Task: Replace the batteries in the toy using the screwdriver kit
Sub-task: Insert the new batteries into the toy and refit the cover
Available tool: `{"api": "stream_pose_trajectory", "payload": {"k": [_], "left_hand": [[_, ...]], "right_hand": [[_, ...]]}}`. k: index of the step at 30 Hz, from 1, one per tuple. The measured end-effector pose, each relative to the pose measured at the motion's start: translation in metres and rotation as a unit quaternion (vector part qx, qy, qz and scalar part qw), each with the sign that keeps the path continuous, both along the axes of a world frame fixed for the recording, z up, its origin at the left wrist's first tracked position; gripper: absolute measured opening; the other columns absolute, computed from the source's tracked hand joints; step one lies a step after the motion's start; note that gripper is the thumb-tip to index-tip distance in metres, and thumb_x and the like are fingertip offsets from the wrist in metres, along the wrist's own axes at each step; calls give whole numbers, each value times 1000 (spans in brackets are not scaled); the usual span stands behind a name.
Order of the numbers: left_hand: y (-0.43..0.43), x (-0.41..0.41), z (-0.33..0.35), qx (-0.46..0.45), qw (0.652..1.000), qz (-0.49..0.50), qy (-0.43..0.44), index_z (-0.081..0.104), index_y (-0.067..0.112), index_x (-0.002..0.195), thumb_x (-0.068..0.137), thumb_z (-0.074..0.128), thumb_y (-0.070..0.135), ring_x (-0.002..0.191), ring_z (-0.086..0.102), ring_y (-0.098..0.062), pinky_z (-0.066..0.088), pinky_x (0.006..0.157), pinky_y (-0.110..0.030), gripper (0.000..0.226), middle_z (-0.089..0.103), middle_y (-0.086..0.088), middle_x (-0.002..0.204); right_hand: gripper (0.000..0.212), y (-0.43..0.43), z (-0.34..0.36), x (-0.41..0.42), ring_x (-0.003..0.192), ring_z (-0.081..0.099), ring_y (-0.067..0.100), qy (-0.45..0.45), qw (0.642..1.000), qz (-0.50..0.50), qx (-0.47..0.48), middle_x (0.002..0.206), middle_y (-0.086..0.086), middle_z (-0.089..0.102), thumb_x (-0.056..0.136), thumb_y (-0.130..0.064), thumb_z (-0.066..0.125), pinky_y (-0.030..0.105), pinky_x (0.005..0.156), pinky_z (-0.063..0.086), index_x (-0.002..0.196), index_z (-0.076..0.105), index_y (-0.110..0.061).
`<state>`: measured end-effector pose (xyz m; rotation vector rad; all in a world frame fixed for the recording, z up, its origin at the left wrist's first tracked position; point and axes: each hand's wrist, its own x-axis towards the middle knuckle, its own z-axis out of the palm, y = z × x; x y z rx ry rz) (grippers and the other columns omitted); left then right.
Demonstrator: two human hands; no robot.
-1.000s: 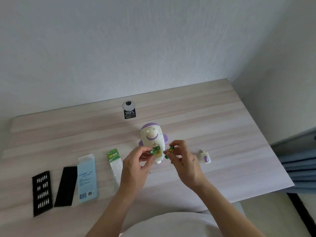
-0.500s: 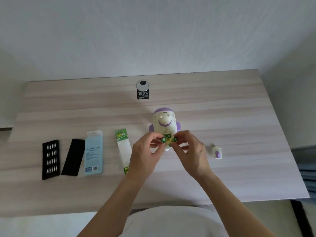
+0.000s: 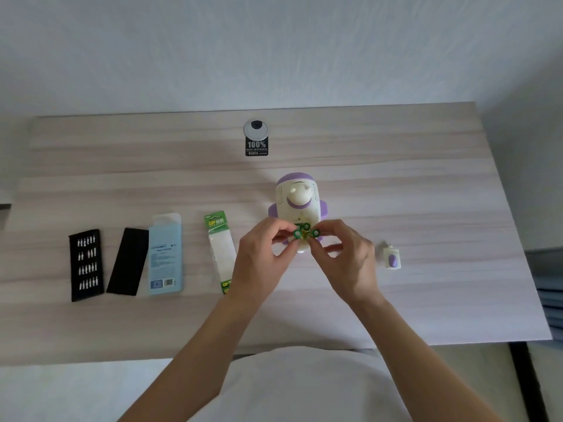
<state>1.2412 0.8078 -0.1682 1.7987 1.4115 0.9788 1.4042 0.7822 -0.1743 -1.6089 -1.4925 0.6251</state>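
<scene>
Head view: left hand (image 3: 262, 260) and right hand (image 3: 344, 257) each pinched one of the green batteries (image 3: 297, 235) over the toy (image 3: 297, 199) at frame centre; the fingertip grip looked marginal, so one could slip or seat with reversed polarity.

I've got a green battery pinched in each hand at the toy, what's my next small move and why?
Probably seat the green battery in your left hand into the toy first: both batteries sit right at its lower body, your right hand pinches the second battery, and the battery cover lies aside.
</scene>
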Motion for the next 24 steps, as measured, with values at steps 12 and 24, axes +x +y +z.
{"api": "stream_pose_trajectory", "payload": {"k": [12, 24], "left_hand": [[1, 0, -15, 12, 997, -16, 77, 69, 9, 94, 79, 82, 10, 77, 61, -14, 54, 70, -32, 19, 66, -1, 84], [3, 0, -22, -2, 997, -7, 76, 73, 9, 95, 79, 82, 10, 72, 61, -13, 58, 69, -32, 18, 60, -5, 98]], "right_hand": [[18, 0, -12, 0, 76, 67, 13, -43, 999, 12, 10, 88, -1, 69, 78, -9, 80, 31, 59, 59, 94, 72, -10], [18, 6, -19, -4, 73, 66, 10, -62, 998, 3, -1, 87, -3, 65, 77, -12, 79, 30, 55, 57, 95, 74, -14]]}}
